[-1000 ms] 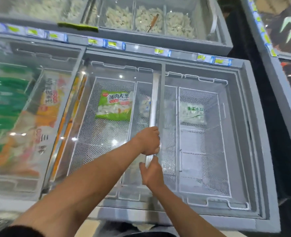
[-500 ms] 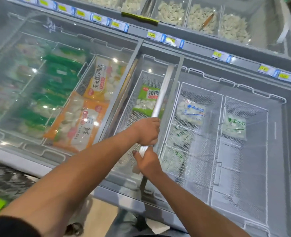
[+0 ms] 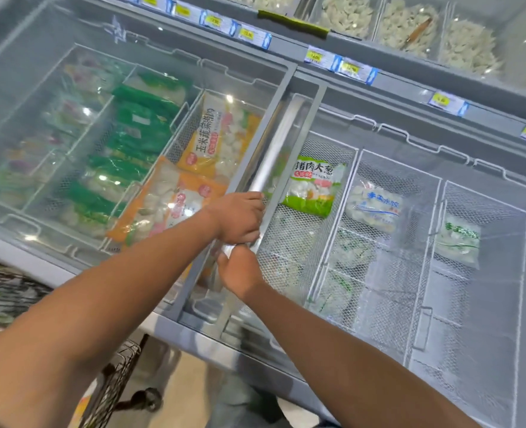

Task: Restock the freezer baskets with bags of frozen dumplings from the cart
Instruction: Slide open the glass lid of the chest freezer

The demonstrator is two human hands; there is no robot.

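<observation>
One head-worn wide-angle view looks forward and steeply down from above the freezer (image 3: 379, 97), close over the hands, with the frame tilted. The near freezer edge runs diagonally; shelving crosses the top, floor shows below.

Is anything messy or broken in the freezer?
Nothing looks broken or spilled. Both hands, left and right, grip the lid handle. The white baskets just look nearly empty, with few dumpling bags.

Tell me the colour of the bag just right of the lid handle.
Green and white bag, with red label; head view.
</observation>
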